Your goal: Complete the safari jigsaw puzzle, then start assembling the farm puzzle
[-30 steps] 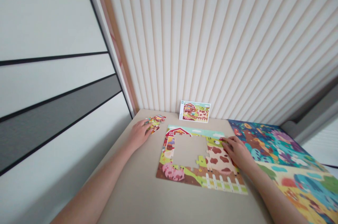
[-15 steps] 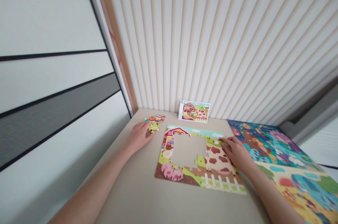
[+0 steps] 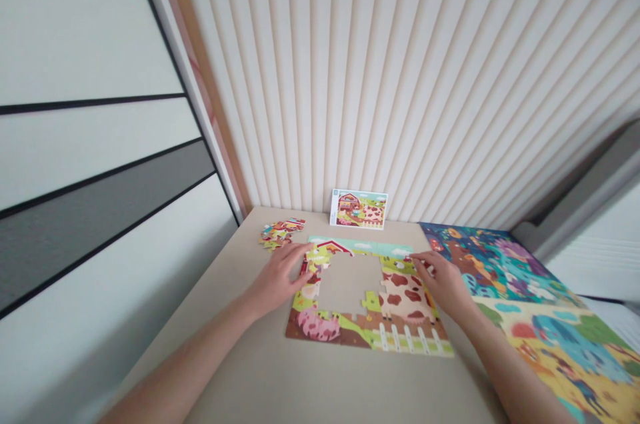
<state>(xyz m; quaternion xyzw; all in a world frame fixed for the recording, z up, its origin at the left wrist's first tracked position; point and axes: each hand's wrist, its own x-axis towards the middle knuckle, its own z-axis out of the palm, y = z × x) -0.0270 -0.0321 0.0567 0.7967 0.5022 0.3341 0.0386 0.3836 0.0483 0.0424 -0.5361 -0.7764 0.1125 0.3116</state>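
Observation:
A farm jigsaw puzzle (image 3: 406, 301) lies flat on the table, its border and right side joined around a bare gap in the middle. Pinched between thumb and fingers of my left hand (image 3: 281, 277) is a green puzzle piece (image 3: 318, 256), held over the puzzle's upper left part and covering some of the barn. My right hand (image 3: 443, 281) rests at the puzzle's upper right edge, beside the cow; its fingers are bent, and whether they grip anything is hidden. Left of the puzzle is a pile of loose pieces (image 3: 283, 232).
A picture card (image 3: 359, 209) of the same farm scene leans against the pleated blind (image 3: 345, 77). On the right lie a dark blue animal puzzle (image 3: 493, 267) and a yellow one with a blue elephant (image 3: 565, 344). A white panelled wall (image 3: 90, 157) borders the table (image 3: 280, 377) on the left.
My left hand has moved right from the loose pile to above the puzzle, carrying the green puzzle piece. My right hand has stayed at the puzzle's upper right edge. The view has shifted slightly.

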